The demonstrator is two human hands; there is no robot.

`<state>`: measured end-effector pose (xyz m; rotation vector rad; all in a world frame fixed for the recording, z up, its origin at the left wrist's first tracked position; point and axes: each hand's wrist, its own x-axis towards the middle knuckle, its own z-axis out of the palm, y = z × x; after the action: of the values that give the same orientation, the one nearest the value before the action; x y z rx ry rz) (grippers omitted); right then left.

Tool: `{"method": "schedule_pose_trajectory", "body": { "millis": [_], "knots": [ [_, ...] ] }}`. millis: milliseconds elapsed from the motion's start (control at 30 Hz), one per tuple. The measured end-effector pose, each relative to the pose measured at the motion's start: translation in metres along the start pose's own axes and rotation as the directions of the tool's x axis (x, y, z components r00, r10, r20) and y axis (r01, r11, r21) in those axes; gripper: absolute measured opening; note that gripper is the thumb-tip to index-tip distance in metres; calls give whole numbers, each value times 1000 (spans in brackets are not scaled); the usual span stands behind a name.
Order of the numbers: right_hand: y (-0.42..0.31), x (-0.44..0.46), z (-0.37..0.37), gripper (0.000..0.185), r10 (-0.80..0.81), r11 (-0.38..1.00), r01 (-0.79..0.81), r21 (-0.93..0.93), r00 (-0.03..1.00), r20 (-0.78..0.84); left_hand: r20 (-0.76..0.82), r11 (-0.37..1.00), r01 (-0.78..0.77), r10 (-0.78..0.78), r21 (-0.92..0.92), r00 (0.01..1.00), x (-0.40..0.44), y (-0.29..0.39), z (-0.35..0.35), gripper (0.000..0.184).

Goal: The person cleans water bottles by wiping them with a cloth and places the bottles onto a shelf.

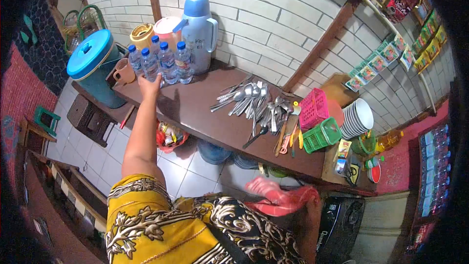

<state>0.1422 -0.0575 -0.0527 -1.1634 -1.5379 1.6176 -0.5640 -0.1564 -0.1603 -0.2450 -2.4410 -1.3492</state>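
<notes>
My left hand (pixel 149 84) is stretched out to the far left of the brown counter (pixel 195 112), its fingers around the lower part of a small water bottle (pixel 150 66). Several more blue-capped bottles (pixel 183 63) stand close around it. Behind them is a blue thermos jug (pixel 198 29). A brown mug (pixel 125 71) sits just left of the bottles. At the lower right, a red and white cloth (pixel 278 196) hangs by my right hand (pixel 311 204), which is blurred; its fingers cannot be made out.
Loose spoons and forks (pixel 251 99) lie mid-counter. Right of them are a pink basket (pixel 313 109), a green basket (pixel 322 135) and stacked white bowls (pixel 356 118). A blue drinks cooler (pixel 97 68) stands at the left end. Sachet strips (pixel 378 63) hang on the wall.
</notes>
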Motion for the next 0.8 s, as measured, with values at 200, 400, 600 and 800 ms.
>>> {"method": "schedule_pose_trajectory", "body": {
  "millis": [200, 400, 600, 800],
  "knots": [
    [-30, -16, 14, 44, 128, 947, -59, 316, 971, -201, -95, 986, 157, -162, -58, 982, 43, -37, 52, 88],
    [-13, -17, 0, 36, 28, 975, 2, 221, 991, -131, -62, 960, 196, -187, 202, 980, 15, 12, 13, 86],
    [-18, -30, -13, 32, 60, 993, -36, 112, 973, -222, -172, 982, -147, 125, -120, 977, -36, -9, -8, 78],
    [-33, -23, -12, 35, -202, 957, 192, 218, 979, 23, 253, 885, -2, 135, -465, 958, -163, 67, -89, 62]
  ]
}}
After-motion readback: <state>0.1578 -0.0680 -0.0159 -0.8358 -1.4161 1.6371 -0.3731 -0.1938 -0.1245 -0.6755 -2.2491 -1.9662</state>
